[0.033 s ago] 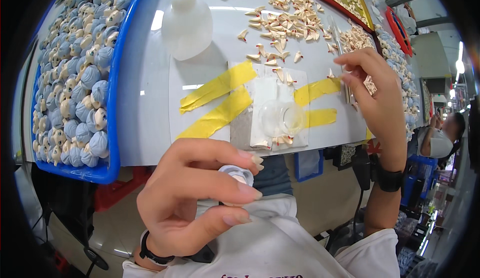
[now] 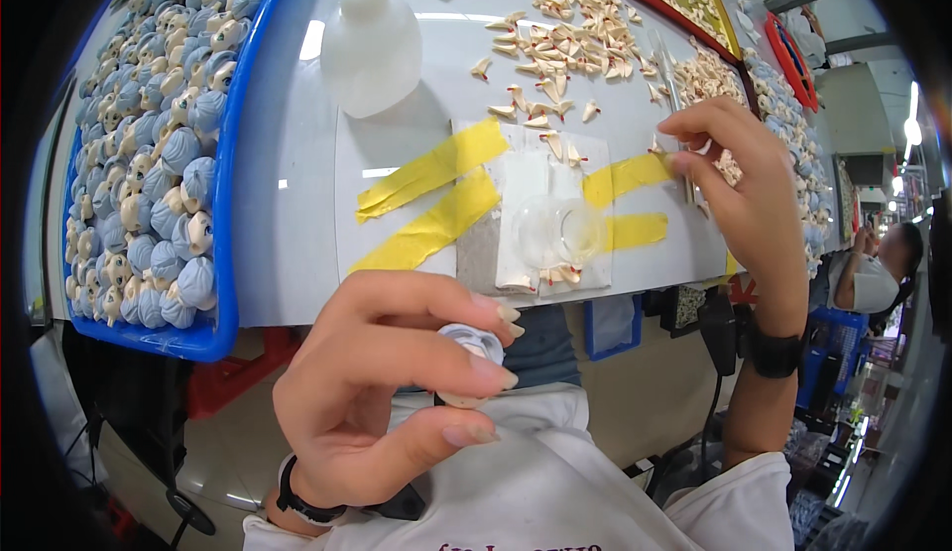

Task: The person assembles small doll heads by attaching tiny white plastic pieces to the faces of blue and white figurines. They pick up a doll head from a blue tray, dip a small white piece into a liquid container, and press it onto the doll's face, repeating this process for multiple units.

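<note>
My left hand [image 2: 382, 392] is closed, pinching a small doll head [image 2: 472, 343] with pale blue hair between thumb and fingers, in front of my shirt. Fingers cover much of the head. My right hand [image 2: 739, 164] hovers over the right of the table, thumb and index fingertip apart. Just beside those tips is a small cream piece [image 2: 655, 144] with a pointed shape. A thin clear rod-like tool [image 2: 688, 189] passes behind this hand. Between the hands, a small clear glass jar [image 2: 535, 239] rests on a white pad [image 2: 511, 273], with several cream pieces [image 2: 563, 275] around it.
A blue tray [image 2: 233, 253] full of doll heads stands at the left. Behind are a translucent bottle [image 2: 372, 60] and a loose pile of cream pieces [image 2: 585, 40]. Yellow tape strips [image 2: 426, 229] hold the pad area. A red-rimmed tray [image 2: 734, 50] sits far right; a person [image 2: 878, 268] is beyond.
My right hand has shifted slightly left and down, its fingertips closer to the small cream piece. The doll head in my left hand has turned or risen a little.
</note>
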Demonstrator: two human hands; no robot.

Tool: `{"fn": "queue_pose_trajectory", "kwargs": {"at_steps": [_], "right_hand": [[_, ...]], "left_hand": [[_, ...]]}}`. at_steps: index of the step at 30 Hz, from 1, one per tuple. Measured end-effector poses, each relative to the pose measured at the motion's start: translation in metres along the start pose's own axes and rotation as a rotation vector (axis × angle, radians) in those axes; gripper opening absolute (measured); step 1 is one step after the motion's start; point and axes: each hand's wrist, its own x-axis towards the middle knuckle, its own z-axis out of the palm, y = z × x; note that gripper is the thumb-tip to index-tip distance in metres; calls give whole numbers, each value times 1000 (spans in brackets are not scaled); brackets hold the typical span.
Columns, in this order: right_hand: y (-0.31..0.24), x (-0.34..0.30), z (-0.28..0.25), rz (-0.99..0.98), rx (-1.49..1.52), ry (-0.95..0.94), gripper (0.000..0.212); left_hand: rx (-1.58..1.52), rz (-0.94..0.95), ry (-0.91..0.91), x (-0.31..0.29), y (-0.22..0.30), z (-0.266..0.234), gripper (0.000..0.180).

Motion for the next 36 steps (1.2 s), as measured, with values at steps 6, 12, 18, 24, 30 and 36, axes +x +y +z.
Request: {"fn": "queue_pose_trajectory", "kwargs": {"at_steps": [6,12,18,24,30,36], "right_hand": [[11,8,0,-48,-113,-131,11],[6,0,0,-55,-61,28,7],[-13,-30,-12,189,587,91,9],[-14,-54,4,135,930,201,17],[-7,-66,18,187,1246,224,13],[-20,-66,29,284,1251,230,18]], "left_hand": [[-11,-129,65,-3,8,15,30],[-41,-156,113,-6,10,13,30],[-241,-201,210,-5,5,14,35],[-274,-301,290,-2,8,18,44],[-290,-381,359,-1,7,18,52],[-252,-366,357,-2,5,20,53]]}}
